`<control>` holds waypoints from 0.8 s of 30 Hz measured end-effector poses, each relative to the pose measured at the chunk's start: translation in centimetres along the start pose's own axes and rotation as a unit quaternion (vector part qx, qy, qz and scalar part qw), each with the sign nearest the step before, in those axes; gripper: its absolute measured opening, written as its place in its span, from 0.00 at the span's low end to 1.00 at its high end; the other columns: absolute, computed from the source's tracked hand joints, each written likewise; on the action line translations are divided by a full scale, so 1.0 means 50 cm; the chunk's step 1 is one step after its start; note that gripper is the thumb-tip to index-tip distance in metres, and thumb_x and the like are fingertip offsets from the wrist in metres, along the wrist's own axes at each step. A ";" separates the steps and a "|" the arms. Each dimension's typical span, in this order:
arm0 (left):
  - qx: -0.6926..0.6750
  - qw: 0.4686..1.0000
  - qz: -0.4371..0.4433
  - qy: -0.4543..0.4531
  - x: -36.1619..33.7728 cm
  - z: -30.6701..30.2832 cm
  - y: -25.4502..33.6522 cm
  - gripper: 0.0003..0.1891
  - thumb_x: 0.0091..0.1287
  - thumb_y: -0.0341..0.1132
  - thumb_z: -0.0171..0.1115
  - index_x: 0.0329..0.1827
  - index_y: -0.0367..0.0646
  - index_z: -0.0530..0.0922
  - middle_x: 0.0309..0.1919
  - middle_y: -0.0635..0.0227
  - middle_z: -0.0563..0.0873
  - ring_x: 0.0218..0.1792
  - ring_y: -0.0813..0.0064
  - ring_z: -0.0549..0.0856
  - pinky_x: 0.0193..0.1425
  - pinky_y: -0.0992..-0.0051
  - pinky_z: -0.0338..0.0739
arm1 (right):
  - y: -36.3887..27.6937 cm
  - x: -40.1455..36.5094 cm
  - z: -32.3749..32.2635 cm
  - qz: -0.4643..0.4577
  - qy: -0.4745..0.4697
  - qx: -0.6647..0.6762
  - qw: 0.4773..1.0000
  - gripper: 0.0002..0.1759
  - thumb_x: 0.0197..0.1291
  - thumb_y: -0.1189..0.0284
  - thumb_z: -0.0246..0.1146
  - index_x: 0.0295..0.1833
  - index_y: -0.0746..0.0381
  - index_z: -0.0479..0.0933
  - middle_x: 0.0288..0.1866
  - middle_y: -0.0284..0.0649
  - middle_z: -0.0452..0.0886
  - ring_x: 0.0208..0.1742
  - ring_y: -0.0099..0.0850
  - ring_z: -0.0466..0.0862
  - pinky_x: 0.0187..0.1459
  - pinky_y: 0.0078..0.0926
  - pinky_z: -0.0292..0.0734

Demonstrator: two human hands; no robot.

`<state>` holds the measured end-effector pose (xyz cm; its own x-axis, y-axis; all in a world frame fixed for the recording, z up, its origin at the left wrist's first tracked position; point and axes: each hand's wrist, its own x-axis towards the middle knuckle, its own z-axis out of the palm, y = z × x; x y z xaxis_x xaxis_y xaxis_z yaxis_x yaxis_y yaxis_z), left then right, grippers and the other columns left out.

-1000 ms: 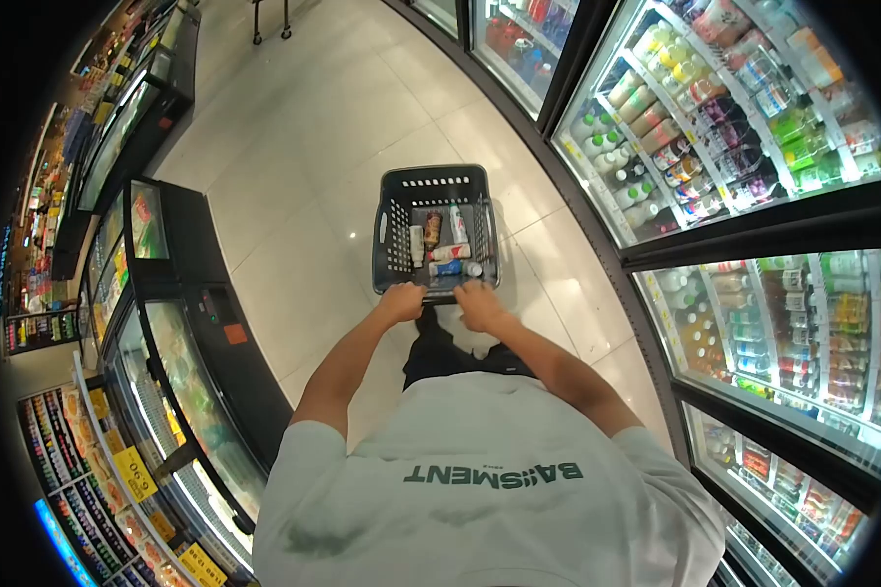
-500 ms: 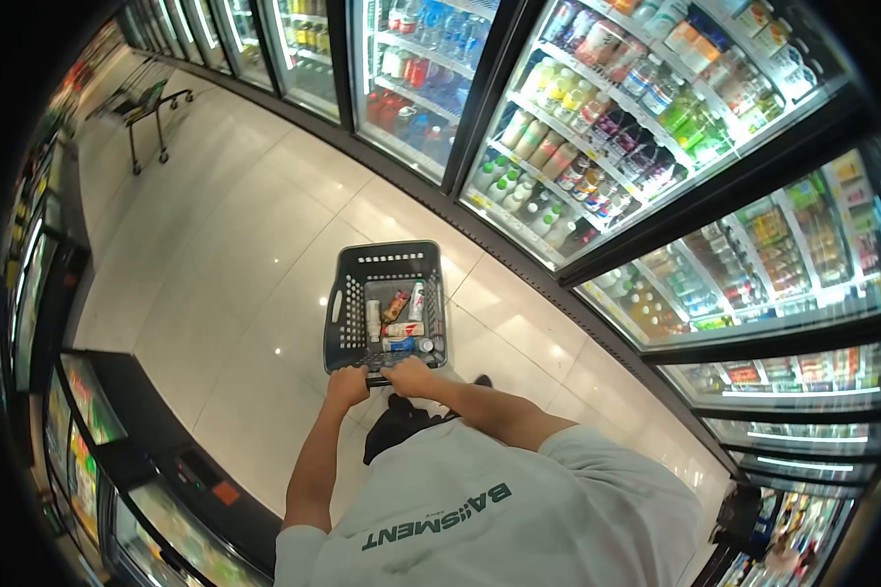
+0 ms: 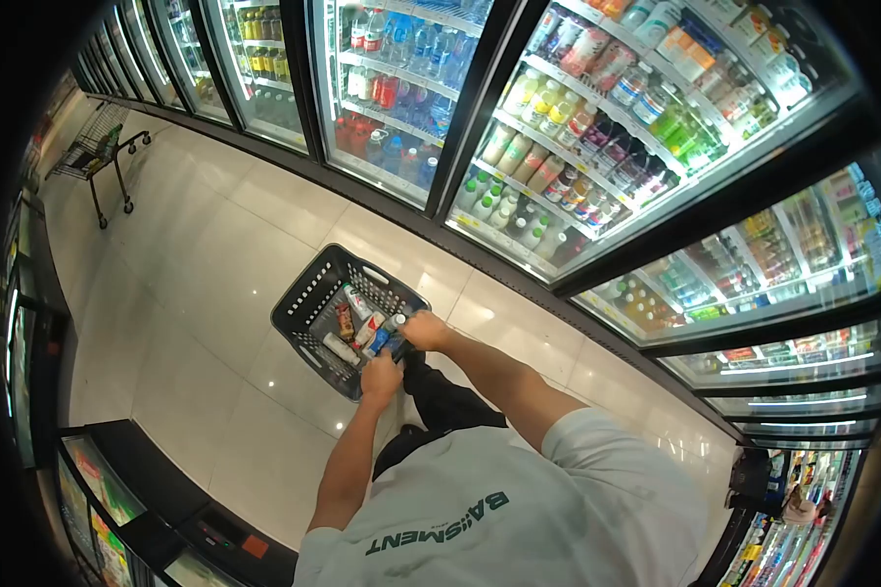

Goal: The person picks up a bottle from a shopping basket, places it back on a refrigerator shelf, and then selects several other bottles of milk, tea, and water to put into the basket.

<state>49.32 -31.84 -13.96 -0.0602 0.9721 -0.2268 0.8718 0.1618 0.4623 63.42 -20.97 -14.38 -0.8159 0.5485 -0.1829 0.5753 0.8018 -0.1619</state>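
Observation:
A dark grey shopping basket (image 3: 303, 286) with perforated walls is in front of my body, angled toward the left. My left hand (image 3: 382, 375) and my right hand (image 3: 423, 331) are both closed around its near handle, a short gap apart. Inside lie a white bottle (image 3: 341, 349), a white container (image 3: 357, 301), an orange-brown packet (image 3: 345, 320), a red-and-white pack (image 3: 369, 329) and a blue container with a white cap (image 3: 383, 339). My hands partly cover the handle, and whether the basket has wheels is hidden.
Glass-door drink fridges (image 3: 578, 127) line the right side and run into the distance. A shopping cart (image 3: 98, 147) stands at the far left on the pale tiled floor (image 3: 206, 274). Low black freezer cases (image 3: 157, 479) border the near left.
The basket has turned, its far end swinging left, and my hands have turned with it on the handle. My right hand is now farther forward than my left. The view has shifted slightly.

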 end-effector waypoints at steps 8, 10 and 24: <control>0.064 0.996 -0.064 -0.006 0.148 -0.120 -0.132 0.13 0.54 0.35 0.64 0.36 0.35 0.76 0.26 0.48 0.83 0.33 0.48 0.84 0.40 0.56 0.78 | 0.000 0.242 -0.055 0.007 0.065 0.070 0.995 0.08 0.47 0.73 0.61 0.35 0.60 0.79 0.25 0.44 0.81 0.29 0.41 0.84 0.32 0.37 0.78; 0.084 0.992 -0.099 0.000 0.176 -0.146 -0.180 0.13 0.53 0.34 0.64 0.36 0.34 0.76 0.27 0.49 0.84 0.33 0.48 0.84 0.39 0.56 0.78 | -0.025 0.305 -0.080 0.014 0.069 0.094 0.993 0.13 0.46 0.73 0.63 0.41 0.61 0.79 0.30 0.47 0.80 0.35 0.43 0.83 0.39 0.40 0.77; 0.090 0.980 -0.172 0.048 0.242 -0.323 -0.373 0.12 0.54 0.28 0.62 0.39 0.28 0.77 0.30 0.45 0.84 0.36 0.50 0.84 0.40 0.60 0.78 | 0.436 0.157 -0.624 0.192 0.574 0.289 0.741 0.24 0.53 0.69 0.63 0.55 0.67 0.67 0.42 0.51 0.75 0.41 0.42 0.77 0.43 0.38 0.74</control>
<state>24.49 -20.37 -11.47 -0.4038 0.8781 -0.2567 0.8631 0.4587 0.2112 67.76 8.20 10.94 0.0951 0.8167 0.5692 0.4354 0.4801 -0.7616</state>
